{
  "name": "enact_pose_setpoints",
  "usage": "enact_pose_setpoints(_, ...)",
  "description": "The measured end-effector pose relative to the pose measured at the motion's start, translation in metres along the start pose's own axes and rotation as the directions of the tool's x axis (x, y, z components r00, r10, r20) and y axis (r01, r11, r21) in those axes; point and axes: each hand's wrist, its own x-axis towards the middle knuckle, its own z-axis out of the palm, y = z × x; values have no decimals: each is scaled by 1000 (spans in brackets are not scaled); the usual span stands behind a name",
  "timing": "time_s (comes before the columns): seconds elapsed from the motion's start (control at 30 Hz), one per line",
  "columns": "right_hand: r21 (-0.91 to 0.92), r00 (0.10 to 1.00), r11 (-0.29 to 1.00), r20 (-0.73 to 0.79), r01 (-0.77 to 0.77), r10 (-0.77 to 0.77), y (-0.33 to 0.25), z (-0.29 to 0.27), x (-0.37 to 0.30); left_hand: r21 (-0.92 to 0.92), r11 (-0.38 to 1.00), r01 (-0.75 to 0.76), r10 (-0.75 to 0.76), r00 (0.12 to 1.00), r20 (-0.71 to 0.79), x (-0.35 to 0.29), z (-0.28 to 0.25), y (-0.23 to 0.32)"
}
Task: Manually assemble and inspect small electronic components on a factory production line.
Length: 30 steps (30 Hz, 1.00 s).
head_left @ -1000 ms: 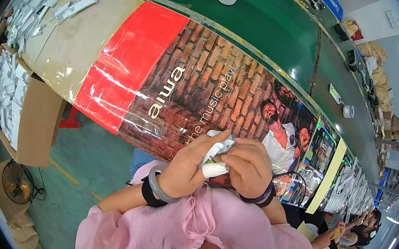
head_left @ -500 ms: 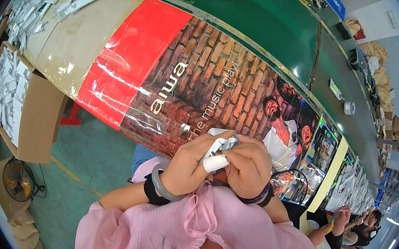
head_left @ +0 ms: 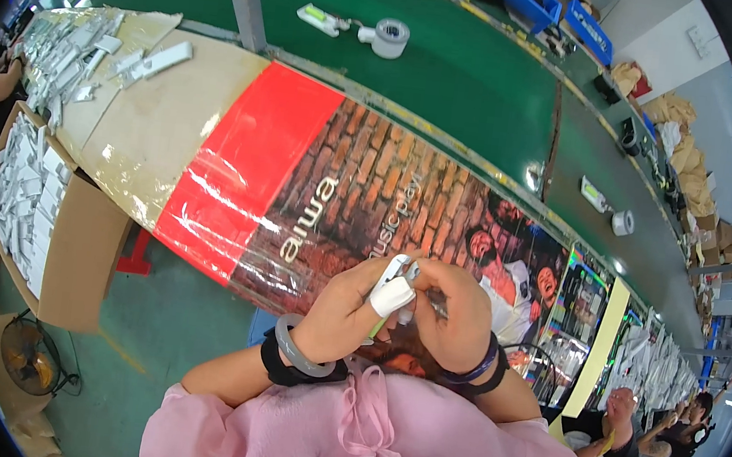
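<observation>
My left hand and my right hand meet close to my chest, both closed around a small white plastic part. A white fingertip cover sits on my left thumb. A thin greenish stick shows below the part. A grey bangle and a black band ring my left wrist; dark bands ring my right wrist. Both hands hover over the near edge of the worktable, which is covered with a red and brick-pattern printed sheet under clear film.
Several white parts lie piled at the table's far left end. A cardboard box full of similar parts stands to the left. Behind the table runs a green conveyor with tape rolls. Other workers sit at the right.
The hands stay together on the white part, turning it slightly. The view has shifted a little; the hands sit a bit lower over the table edge.
</observation>
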Motion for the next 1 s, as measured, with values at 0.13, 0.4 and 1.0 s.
enact_pose_setpoints(0.13, -61, 994, 995, -67, 81, -85, 15, -16, 50, 257, 908, -330, 345, 939, -14, 38, -33, -2)
enact_pose_setpoints(0.4, 108, 978, 976, -73, -188, 196, 172, -56, 180, -70, 996, 47, -58, 986, -158, 110, -108, 11)
enact_pose_setpoints(1.0, -577, 971, 805, 240, 139, 4, 165, 166, 396, 9, 973, -231, 221, 918, -329, 138, -126, -27)
